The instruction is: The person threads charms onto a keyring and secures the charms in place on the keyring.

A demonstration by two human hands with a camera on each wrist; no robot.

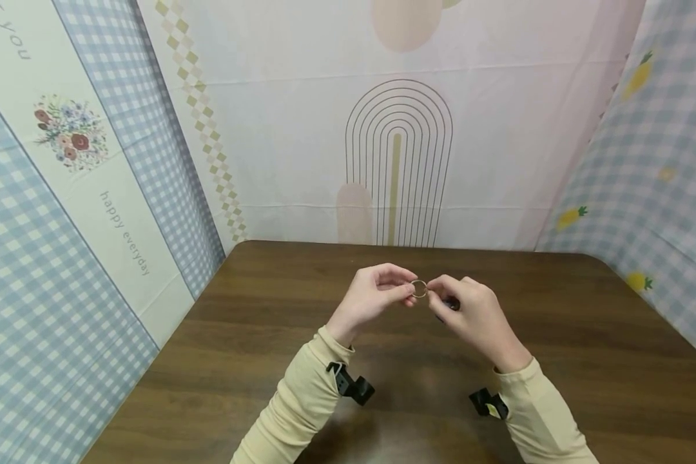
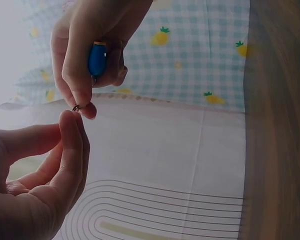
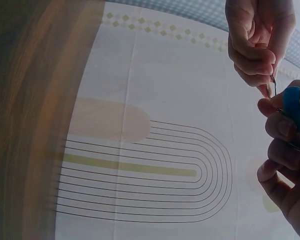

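A thin metal split ring (image 1: pixel 420 297) is held over the table between both hands. My left hand (image 1: pixel 374 293) pinches its left side between thumb and fingertips. The thumb and index finger of my right hand (image 1: pixel 470 312) pinch at its right side. A blue keychain charm (image 2: pixel 96 61) with an orange-yellow end shows within the right hand in the left wrist view. In the right wrist view the blue charm (image 3: pixel 293 105) has orange details and is partly cut off by the frame. Fingertips hide where charm and ring meet.
The brown wooden table (image 1: pixel 255 309) lies beneath both hands. Behind it hangs a white cloth (image 1: pixel 290 142) with arch patterns. Blue checked cloths line the left (image 1: pixel 29 270) and right (image 1: pixel 661 167) sides. Each sleeved wrist carries a black camera mount (image 1: pixel 352 385).
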